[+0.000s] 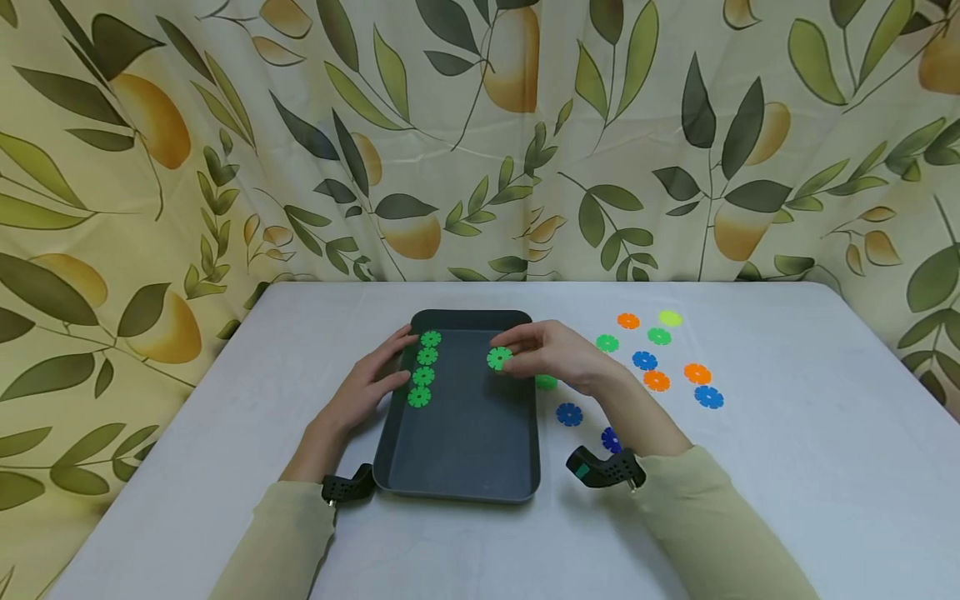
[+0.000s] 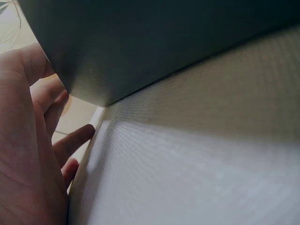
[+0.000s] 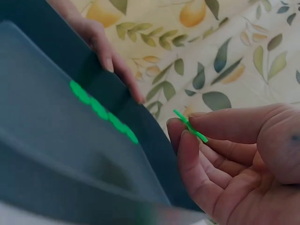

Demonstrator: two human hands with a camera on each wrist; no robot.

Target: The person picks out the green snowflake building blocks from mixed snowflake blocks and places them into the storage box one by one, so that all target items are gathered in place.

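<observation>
A dark grey tray (image 1: 465, 450) lies on the table, with a column of several green notched discs (image 1: 423, 377) along its left side. My right hand (image 1: 551, 358) is over the tray's right part, pinching another green notched disc (image 1: 499, 358) between thumb and fingers. In the right wrist view this disc (image 3: 197, 133) is seen nearly edge-on, above the tray. My left hand (image 1: 365, 385) rests against the tray's left rim, its fingertips at the edge. The left wrist view shows that hand (image 2: 28, 140) beside the tray's outer wall (image 2: 140, 47), some fingers spread.
Loose notched discs lie right of the tray: orange (image 1: 697, 373), blue (image 1: 708, 397), green (image 1: 659, 336) and yellow (image 1: 671, 318). One green disc (image 1: 547, 382) lies close to the tray's right rim, and a dark blue one (image 1: 611, 439) is partly hidden by the right wrist strap. A patterned curtain (image 1: 480, 167) hangs behind.
</observation>
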